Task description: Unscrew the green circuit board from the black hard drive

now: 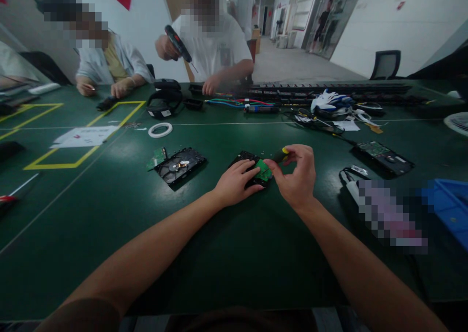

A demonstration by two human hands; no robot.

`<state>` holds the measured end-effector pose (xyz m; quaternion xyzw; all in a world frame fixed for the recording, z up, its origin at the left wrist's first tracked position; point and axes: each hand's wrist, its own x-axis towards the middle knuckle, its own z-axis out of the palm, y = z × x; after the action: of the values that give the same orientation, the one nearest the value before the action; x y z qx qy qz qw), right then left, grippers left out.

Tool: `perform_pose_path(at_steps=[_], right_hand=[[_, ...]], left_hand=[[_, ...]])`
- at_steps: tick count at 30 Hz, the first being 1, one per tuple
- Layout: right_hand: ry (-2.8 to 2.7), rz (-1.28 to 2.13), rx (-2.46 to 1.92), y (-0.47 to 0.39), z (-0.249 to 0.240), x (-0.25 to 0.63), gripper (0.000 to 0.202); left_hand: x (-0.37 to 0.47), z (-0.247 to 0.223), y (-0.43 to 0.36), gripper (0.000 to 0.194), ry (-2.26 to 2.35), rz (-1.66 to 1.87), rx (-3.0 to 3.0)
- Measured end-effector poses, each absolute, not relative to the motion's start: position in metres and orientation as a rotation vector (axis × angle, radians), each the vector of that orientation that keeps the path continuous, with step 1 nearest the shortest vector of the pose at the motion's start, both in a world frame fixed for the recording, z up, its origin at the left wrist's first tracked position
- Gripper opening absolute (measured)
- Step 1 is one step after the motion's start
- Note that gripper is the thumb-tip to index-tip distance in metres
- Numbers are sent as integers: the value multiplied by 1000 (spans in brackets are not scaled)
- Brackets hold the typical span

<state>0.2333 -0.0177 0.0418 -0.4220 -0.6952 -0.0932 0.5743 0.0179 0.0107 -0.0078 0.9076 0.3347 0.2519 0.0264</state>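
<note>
A black hard drive [248, 156] with a green circuit board [263, 170] lies on the green table in front of me. My left hand [237, 182] rests spread over the drive's left and front part, its fingers reaching the board's edge. A screwdriver with a black and yellow handle [281, 155] is in my right hand [299, 177], pinched between thumb and fingers, its tip low over the board. Several tiny screws lie just behind the drive. To the left is an opened drive [182, 167] with a loose green board [157, 159] at its corner.
Another drive [383, 157] lies right, near a blue bin [451, 207] and a power strip [353, 188]. Behind are a white tape roll [160, 130], cables [234, 102] and gloves [331, 102]. Across the table, a person holds a power drill [178, 43]; another sits left.
</note>
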Motion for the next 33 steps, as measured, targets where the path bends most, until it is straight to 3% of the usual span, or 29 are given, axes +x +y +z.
perform_pose_path(at_steps=[16,26,33], right_hand=[[-1800,-100,-963,-20,42,232,64],[-1772,-195,-957,-22,50,233,45],[-1836,-72,-918,-22,47,233,51]], left_hand=[[17,-8,10,61,1049,771,2803],[18,-8,11,61,1024,789,2796],[18,-6,9,59,1063,784,2790]])
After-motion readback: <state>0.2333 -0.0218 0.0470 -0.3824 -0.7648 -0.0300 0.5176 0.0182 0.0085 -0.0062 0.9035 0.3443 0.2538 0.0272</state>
